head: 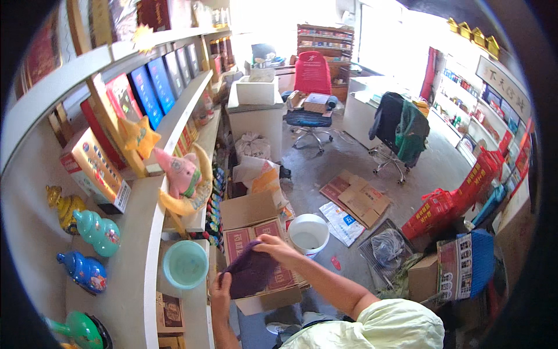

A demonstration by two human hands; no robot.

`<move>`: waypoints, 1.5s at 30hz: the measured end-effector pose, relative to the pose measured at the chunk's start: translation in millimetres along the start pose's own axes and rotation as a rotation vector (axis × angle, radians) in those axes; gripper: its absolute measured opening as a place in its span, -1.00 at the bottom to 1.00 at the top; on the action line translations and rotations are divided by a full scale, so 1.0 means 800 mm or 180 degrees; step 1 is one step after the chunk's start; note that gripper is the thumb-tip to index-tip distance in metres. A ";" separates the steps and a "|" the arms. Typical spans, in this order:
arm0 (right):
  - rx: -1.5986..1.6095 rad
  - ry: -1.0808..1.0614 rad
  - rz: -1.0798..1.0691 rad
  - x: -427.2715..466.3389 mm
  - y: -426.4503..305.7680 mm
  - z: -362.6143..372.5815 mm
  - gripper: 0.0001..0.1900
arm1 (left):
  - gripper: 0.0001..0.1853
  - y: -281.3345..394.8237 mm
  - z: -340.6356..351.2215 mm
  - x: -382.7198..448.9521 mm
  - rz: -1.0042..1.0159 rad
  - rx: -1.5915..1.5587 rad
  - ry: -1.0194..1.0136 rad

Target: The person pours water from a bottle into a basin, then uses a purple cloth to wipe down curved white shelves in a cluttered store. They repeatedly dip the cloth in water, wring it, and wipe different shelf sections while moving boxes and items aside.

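Observation:
Between both hands a dark purple cloth [253,275] is stretched, above an open cardboard box [261,301] on the floor that holds red printed cartons. My left hand [221,288] grips the cloth's lower left edge, close to the shelf. Its upper right corner is pinched in my right hand [271,248]. A light teal plastic basin [185,265] stands on the low shelf just left of the cloth. Beyond my right hand, a white plastic bucket [308,234] is on the floor.
Wooden shelving [152,244] with gourd-shaped bottles and boxes runs along the left. Flattened cardboard [364,200], a plastic bag [342,222] and a wire basket [383,248] lie on the floor. Two office chairs stand farther off. Red bags [436,211] and cardboard boxes are at the right.

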State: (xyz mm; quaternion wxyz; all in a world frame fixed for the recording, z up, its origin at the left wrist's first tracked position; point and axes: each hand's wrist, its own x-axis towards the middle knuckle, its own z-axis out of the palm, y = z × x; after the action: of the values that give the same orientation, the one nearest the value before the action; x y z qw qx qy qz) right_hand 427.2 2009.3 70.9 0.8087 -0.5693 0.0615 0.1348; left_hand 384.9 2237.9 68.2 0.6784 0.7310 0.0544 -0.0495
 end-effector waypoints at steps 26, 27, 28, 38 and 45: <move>-0.0736 0.0423 -0.1353 -0.300 0.000 -0.145 -0.56 | -0.55 -0.004 0.400 -0.211 -0.0632 -0.4450 -0.1526; -0.0873 0.0350 -0.1310 -0.293 0.006 -0.130 -0.56 | -0.45 -0.010 0.396 -0.213 -0.0466 -0.4369 -0.1541; -0.1032 0.0249 -0.1283 -0.287 0.015 -0.116 -0.57 | -0.31 -0.016 0.378 -0.217 0.0495 -0.2453 -0.1032; -0.3610 -0.0795 -0.2358 -0.211 0.064 0.041 -0.59 | -0.10 -0.045 0.136 -0.211 0.2107 0.1260 -0.0072; -0.3802 -0.1434 -0.2009 -0.176 0.064 0.070 -0.59 | -0.15 -0.070 -0.122 -0.134 0.0643 0.3165 0.1460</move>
State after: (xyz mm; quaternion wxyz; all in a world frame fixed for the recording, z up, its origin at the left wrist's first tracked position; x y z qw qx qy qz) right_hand 274.9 2056.8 79.6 0.3519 -0.8641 -0.3592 0.0192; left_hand 270.5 2337.9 35.8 0.2240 0.9567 0.1004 0.1565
